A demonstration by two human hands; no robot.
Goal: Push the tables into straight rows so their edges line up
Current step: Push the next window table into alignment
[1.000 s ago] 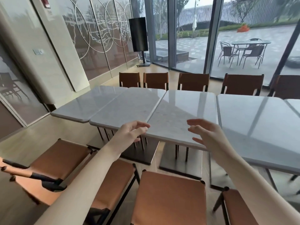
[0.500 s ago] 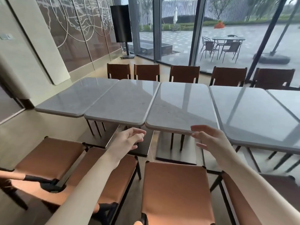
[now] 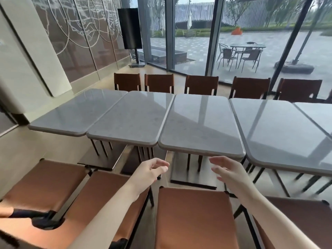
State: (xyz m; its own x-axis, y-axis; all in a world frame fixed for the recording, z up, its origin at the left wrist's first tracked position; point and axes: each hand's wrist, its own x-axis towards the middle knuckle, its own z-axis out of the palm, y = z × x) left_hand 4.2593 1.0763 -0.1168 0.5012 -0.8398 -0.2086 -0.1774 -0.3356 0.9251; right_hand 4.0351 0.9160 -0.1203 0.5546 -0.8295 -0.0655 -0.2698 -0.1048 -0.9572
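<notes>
Several grey marble-topped tables stand side by side in a row. The middle table (image 3: 201,126) is straight ahead, and its near edge juts closer to me than the near edge of the table to its left (image 3: 131,121). A further table (image 3: 79,112) sits at the far left and a large one (image 3: 280,132) at the right. My left hand (image 3: 149,172) and my right hand (image 3: 228,172) hover with relaxed fingers just short of the middle table's near edge, touching nothing.
Brown leather chairs stand close in front of me: one (image 3: 195,218) right below my hands, others at the left (image 3: 43,184) and right (image 3: 294,220). More chairs (image 3: 201,85) line the tables' far side. Behind them are glass walls and a black screen stand (image 3: 130,29).
Both hands have drawn back off the middle table's near edge and now hang lower, in front of it. The view has shifted backward and the tables look farther away.
</notes>
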